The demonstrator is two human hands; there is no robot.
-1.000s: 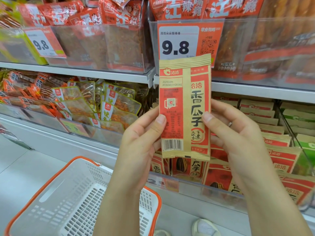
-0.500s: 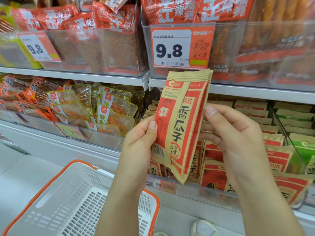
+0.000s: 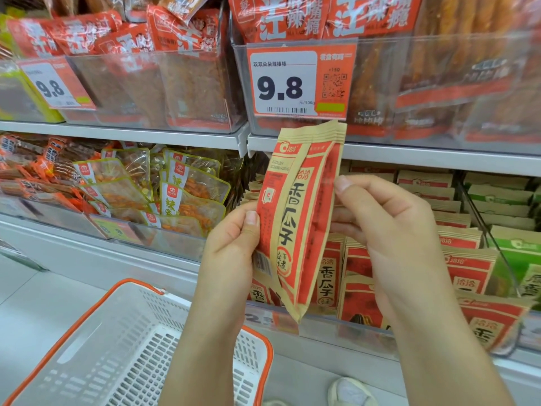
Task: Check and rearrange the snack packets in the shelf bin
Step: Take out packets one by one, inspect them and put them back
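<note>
A person is holding up one tan & red snack packet (image 3: pixel 298 218) w/ both hands, in front of the shelf bin (image 3: pixel 366 323). The left hand (image 3: pixel 231 244) is pinching the packet's left edge, thumb on the front, other fingers curled behind it. The right hand (image 3: pixel 389 230) is gripping the right edge, thumb up near the top half, fingers bent round the back. The packet is standing up tall, tilted a bit & turned partly side-on, so its back seam & barcode are showing at the left. Its top is just under the price tag (image 3: pixel 301 83) that is showing 9.8. Its bottom corner is hanging in front of the bin's clear front wall. Behind it, more packets of the same kind (image 3: pixel 465 268) are standing in rows in the bin. Green packets (image 3: pixel 524 250) are sitting in the next bin to the right. A white basket (image 3: pixel 140 353) w/ an orange rim is sitting low at the left, below the left arm.
</note>
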